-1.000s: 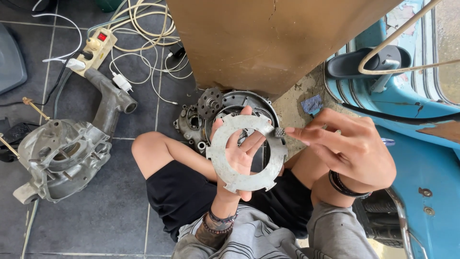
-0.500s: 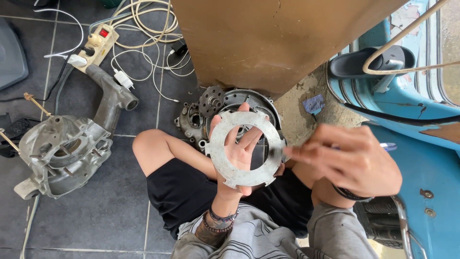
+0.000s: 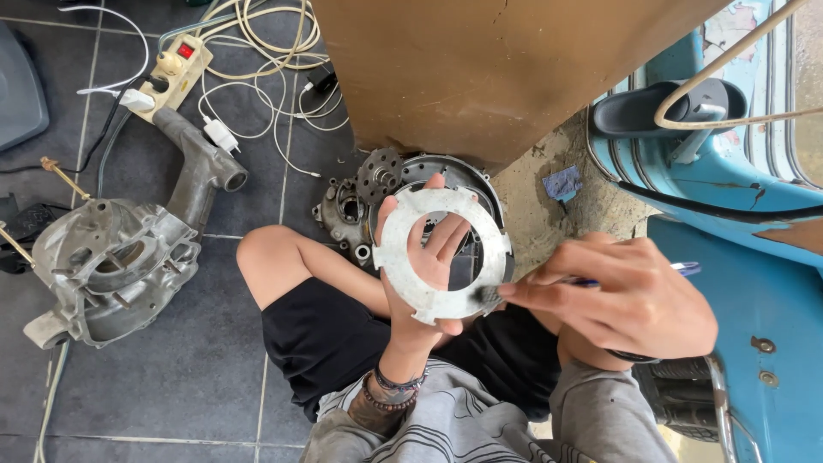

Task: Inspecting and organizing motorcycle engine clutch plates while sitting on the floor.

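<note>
My left hand (image 3: 426, 257) holds up a flat grey metal ring plate (image 3: 396, 249) with notched tabs, fingers spread behind it. My right hand (image 3: 630, 296) grips a small brush (image 3: 591, 281) with a blue handle, and its dark bristles touch the plate's lower right edge. Behind the plate, on the floor, lies a round engine clutch housing (image 3: 364, 201) with a toothed gear. My bare knees and black shorts are below.
A grey engine casing (image 3: 116, 266) with a long tube lies on the dark tiles at left. A power strip (image 3: 176, 64) with white cables sits at the top. A brown panel (image 3: 497, 69) stands ahead, a blue scooter body (image 3: 746, 257) at right.
My right hand has closed in from the right and brought the brush tip onto the plate's lower right edge. The left hand keeps the plate raised, slightly higher.
</note>
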